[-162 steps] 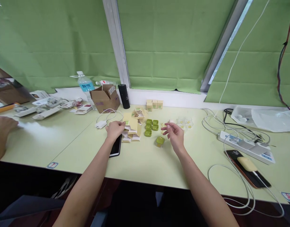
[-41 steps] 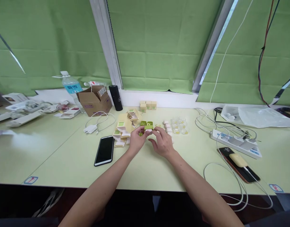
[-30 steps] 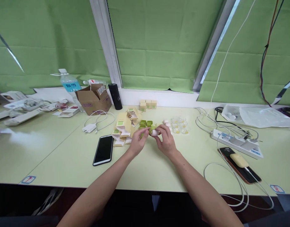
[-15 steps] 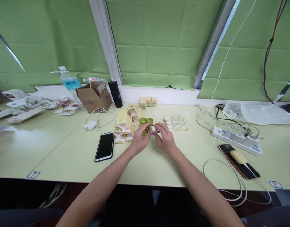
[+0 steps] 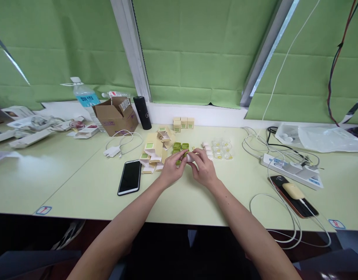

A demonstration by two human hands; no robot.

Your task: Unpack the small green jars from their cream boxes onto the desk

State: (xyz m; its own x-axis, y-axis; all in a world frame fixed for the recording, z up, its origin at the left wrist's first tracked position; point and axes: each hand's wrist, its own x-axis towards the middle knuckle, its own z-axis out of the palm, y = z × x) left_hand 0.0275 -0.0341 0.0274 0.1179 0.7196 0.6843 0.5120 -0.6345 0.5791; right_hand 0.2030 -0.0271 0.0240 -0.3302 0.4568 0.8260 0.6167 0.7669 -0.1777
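My left hand [image 5: 172, 169] is closed, its fingertips pinching a small olive-green piece [image 5: 185, 154] that looks like a little cup. Pressed against it is a small white rounded piece [image 5: 189, 158], gripped by the fingers of my right hand [image 5: 204, 170]. The fingers cover much of both pieces. Just behind my left fingertips sit several green square cups [image 5: 185, 146]. Several white pieces [image 5: 207, 148] stand in a row beyond my right hand, beside a group of clear plastic cups [image 5: 222, 149] with yellow spots.
Opened cream cartons [image 5: 154, 151] and a phone [image 5: 130, 177] lie left of my hands. Small closed boxes [image 5: 184, 123] stand at the back near a black flask [image 5: 142, 112] and a cardboard box [image 5: 117, 116]. A power strip [image 5: 291, 171] with cables lies right.
The view has shifted slightly. My fingers have closed in further around the green and white pieces, so less of them shows. Both hands stay in nearly the same place.
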